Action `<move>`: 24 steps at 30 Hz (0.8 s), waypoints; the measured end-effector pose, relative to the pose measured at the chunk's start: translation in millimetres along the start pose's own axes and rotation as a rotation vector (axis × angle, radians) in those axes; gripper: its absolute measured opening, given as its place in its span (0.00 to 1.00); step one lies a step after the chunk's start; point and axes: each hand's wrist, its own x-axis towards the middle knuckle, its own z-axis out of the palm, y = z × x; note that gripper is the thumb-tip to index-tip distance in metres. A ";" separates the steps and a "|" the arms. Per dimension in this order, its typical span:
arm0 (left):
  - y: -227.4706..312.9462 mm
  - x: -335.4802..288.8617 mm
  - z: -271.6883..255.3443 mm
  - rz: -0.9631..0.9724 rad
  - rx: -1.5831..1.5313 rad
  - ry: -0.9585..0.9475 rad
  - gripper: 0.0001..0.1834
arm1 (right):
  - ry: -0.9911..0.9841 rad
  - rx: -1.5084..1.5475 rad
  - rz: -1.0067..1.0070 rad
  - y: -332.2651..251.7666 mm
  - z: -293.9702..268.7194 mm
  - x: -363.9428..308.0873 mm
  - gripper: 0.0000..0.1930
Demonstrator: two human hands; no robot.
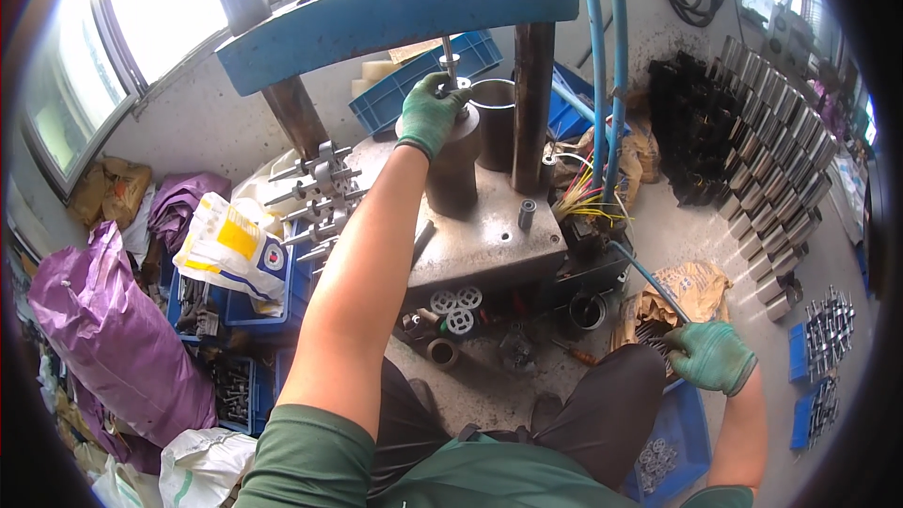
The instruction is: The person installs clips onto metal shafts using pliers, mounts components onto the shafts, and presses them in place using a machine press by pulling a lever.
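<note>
My left hand (pixel 431 117), in a green glove, reaches out to a metal shaft (pixel 451 64) standing under the blue crossbeam (pixel 404 14) of a press. Its fingers close around the shaft's lower part and partly hide it. Below them is a thick upright steel cylinder (pixel 451 174) on the press's metal bed (pixel 489 226). Off to the right, my right hand (pixel 715 357), gloved likewise, is wrapped round the end of a long blue lever (pixel 651 282). That lever slants up and left toward the press's side.
Several shafts with round parts (pixel 324 183) stand left of the bed. An open tube (pixel 493 122) sits behind the cylinder. Stacked shiny tubes (pixel 776 169) rise at right. A blue bin (pixel 685 433) of small parts lies by my right knee; a purple sack (pixel 118 339) is at left.
</note>
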 end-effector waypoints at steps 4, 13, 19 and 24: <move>-3.0 3.5 -1.6 0.028 0.023 0.009 0.18 | 0.041 0.019 0.004 4.3 -3.2 2.2 0.19; -1.3 3.0 -1.5 0.020 0.037 -0.002 0.18 | 0.135 0.029 -0.069 15.7 4.5 0.5 0.17; -3.4 4.2 -2.7 0.036 0.083 0.008 0.19 | 0.043 -0.019 -0.109 13.3 4.1 0.3 0.17; -7.8 7.6 -3.3 0.042 0.055 0.009 0.18 | 0.018 -0.026 -0.148 18.1 7.3 -1.4 0.17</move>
